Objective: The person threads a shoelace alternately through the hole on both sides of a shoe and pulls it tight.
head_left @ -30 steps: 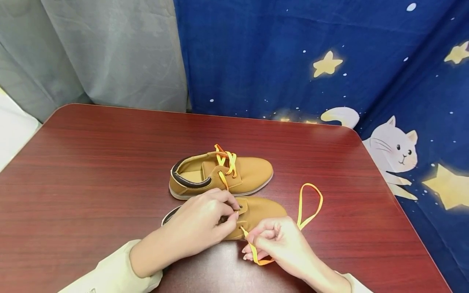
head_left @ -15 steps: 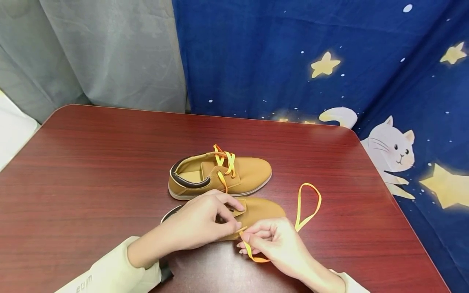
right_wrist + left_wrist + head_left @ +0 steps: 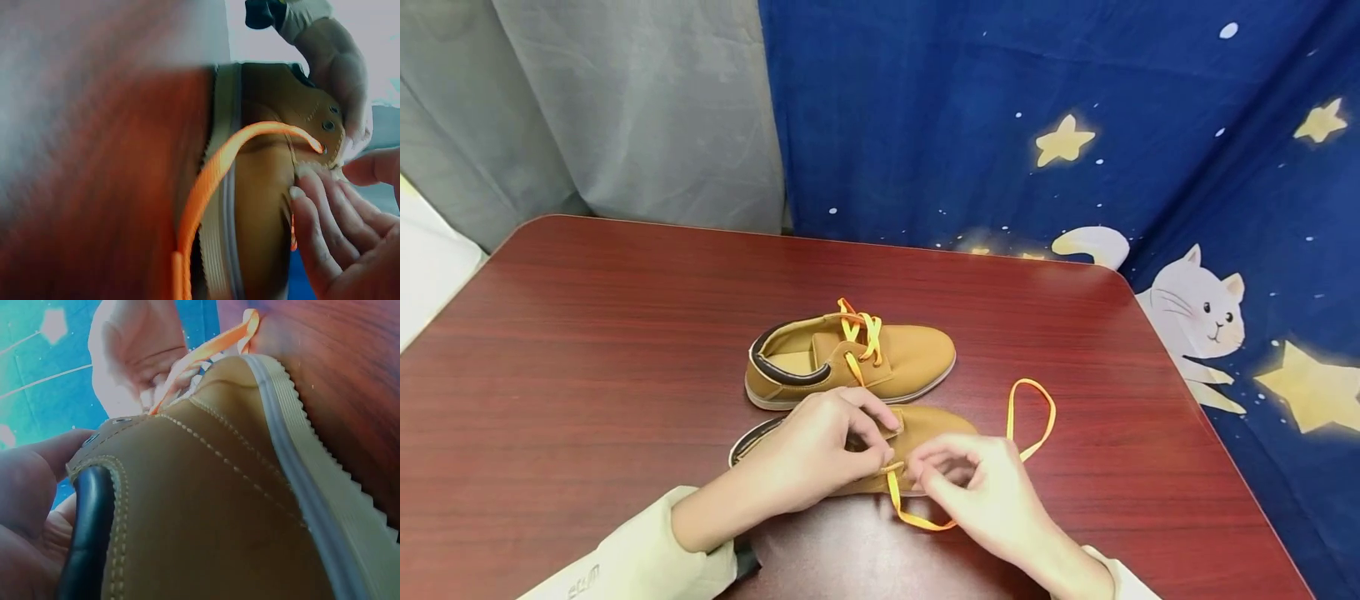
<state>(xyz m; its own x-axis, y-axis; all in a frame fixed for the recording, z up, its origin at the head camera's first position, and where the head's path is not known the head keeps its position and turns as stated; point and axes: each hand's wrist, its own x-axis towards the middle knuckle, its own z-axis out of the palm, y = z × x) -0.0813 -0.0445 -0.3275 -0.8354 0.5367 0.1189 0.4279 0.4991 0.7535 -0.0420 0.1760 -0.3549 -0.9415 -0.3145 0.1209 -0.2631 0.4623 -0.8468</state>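
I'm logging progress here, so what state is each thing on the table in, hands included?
Far shoe: upright, laced criss-cross, no bow showing.
Near shoe: upright, partly laced, near flap's two rear holes bare.
Left hand: curled over the near shoe, touching its flaps.
Right hand: near that flap, grip unclear.
Lace: through that flap's front hole.

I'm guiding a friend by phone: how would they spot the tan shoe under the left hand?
On the glossy reddish-brown wood-grained table, find the person's bare left hand. Partly beneath it lies the low-cut tan shoe. Unlike the matching tan shoe beyond, laced criss-cross in orange, it shows empty metal-rimmed eyelets.
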